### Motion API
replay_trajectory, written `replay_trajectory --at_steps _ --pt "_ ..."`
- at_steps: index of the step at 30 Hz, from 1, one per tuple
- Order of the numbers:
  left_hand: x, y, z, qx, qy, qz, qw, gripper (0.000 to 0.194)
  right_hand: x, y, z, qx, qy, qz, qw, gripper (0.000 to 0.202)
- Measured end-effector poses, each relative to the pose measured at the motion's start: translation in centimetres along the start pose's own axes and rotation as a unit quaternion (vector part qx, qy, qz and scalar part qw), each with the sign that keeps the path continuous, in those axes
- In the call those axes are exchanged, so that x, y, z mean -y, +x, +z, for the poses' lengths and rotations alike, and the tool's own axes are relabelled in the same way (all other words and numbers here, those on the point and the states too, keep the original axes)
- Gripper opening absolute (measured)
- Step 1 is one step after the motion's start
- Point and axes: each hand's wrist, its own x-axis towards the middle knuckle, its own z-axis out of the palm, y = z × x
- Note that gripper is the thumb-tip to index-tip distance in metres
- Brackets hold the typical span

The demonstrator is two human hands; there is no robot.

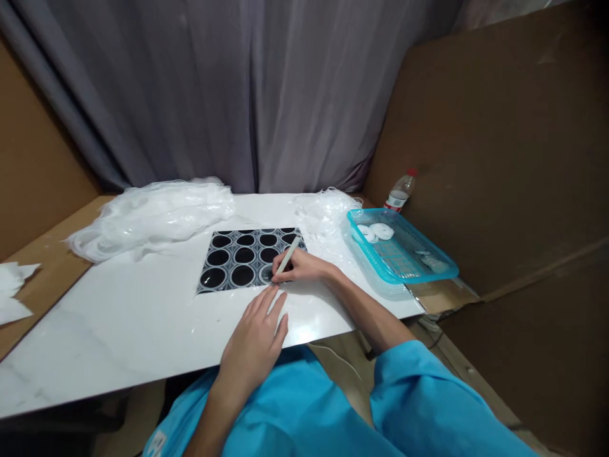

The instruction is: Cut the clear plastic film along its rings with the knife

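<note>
My right hand is closed around a slim pale pen-like tool, held at a slant with its lower end over the sheet. Under it lies a flat black-and-grey patterned sheet with rows of dark circles in pale rings. A greyish disc shows in the circle by the tool's tip, partly covered by my fingers. My left hand rests on the white table just in front of the sheet, fingers stretched out and holding nothing; its fingertips reach the sheet's near edge.
A heap of sheer white material lies at the back left, with white scraps behind the sheet's right side. A turquoise basket holding white round pieces stands right, before a red-capped bottle. Cardboard walls and a grey curtain enclose the table.
</note>
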Motion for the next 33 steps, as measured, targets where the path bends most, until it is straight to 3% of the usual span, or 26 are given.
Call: replay_trajectory --at_steps 18,33 --pt "-0.16 0.18 -0.27 0.017 0.006 -0.004 1.0 0.05 -0.47 -0.12 -0.18 -0.004 -0.044 -0.028 0.999 0.021" --pt "-0.06 0.28 -0.03 -0.021 -0.005 -0.002 1.0 0.047 -0.82 -0.25 -0.25 -0.018 -0.037 -0.023 0.999 0.017"
